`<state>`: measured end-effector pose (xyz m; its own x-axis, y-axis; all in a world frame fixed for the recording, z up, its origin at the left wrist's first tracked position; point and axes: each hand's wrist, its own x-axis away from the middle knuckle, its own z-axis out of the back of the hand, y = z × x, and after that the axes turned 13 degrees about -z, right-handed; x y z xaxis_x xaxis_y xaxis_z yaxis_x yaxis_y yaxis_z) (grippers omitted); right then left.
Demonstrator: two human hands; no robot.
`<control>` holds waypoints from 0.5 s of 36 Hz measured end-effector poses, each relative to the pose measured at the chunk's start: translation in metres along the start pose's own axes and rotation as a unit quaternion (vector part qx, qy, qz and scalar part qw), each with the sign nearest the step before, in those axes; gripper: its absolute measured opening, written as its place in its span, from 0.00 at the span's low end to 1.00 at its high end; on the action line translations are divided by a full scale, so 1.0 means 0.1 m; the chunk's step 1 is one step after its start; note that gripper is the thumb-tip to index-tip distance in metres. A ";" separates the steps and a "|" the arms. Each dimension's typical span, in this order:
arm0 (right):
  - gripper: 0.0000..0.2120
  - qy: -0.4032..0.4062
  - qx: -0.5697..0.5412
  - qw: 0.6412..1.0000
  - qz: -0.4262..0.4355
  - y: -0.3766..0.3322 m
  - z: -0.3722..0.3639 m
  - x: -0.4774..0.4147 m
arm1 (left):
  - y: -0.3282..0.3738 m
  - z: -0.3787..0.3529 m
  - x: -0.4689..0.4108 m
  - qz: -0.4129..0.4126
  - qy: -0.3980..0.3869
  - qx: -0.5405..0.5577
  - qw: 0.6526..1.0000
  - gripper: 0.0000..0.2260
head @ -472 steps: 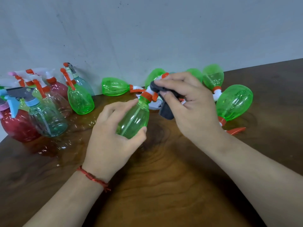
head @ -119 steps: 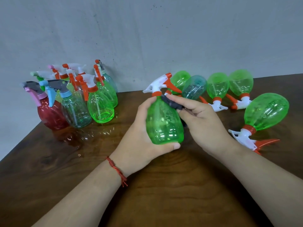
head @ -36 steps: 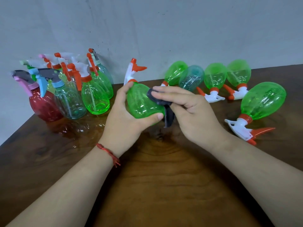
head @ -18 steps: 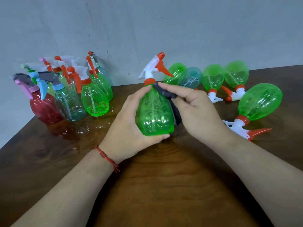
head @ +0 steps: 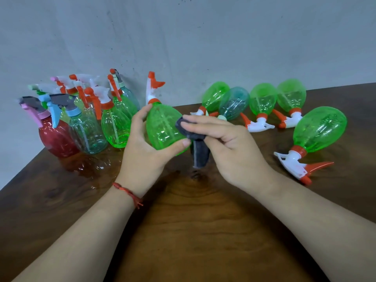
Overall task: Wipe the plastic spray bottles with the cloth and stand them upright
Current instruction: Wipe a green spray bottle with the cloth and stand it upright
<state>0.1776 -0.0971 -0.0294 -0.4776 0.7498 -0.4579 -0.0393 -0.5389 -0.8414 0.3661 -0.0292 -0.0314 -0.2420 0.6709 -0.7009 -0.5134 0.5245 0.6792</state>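
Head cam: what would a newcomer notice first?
Centre: the left hand grips a green spray bottle while the right hand presses a dark cloth against it. At left, upright bottles crowd the wall; at right, five lying bottles sit on the table.

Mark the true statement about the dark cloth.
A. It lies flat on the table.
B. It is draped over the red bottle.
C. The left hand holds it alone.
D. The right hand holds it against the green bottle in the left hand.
D: the right hand pinches the dark cloth and presses it to the side of the green bottle, which the left hand grips.
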 end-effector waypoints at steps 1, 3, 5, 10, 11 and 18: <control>0.23 -0.003 0.007 1.000 0.005 0.00 -0.01 0.01 | 0.00 0.01 -0.01 0.002 0.005 -0.003 1.000 0.46; 0.23 -0.003 0.016 1.000 0.011 -0.01 0.00 0.02 | 0.02 0.00 -0.01 0.006 0.011 0.002 1.000 0.46; 0.24 0.004 0.014 1.000 0.012 -0.01 0.01 0.02 | 0.07 -0.02 0.00 0.004 0.007 0.009 1.000 0.46; 0.25 0.048 -0.040 0.998 -0.027 -0.03 0.04 -0.03 | 0.15 -0.04 0.06 -0.032 -0.059 0.002 0.998 0.48; 0.25 0.051 -0.059 0.996 -0.042 -0.04 0.05 -0.05 | 0.17 -0.05 0.08 -0.039 -0.074 0.002 0.996 0.48; 0.25 0.021 -0.218 0.968 -0.125 -0.11 0.16 -0.12 | 0.20 -0.09 0.14 -0.036 -0.136 0.083 0.987 0.49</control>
<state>0.1699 -0.1062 -0.0105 -0.4637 0.8560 -0.2287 0.2297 -0.1332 -0.9641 0.3450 -0.0137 -0.0296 0.0328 0.7326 -0.6799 -0.3742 0.6398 0.6713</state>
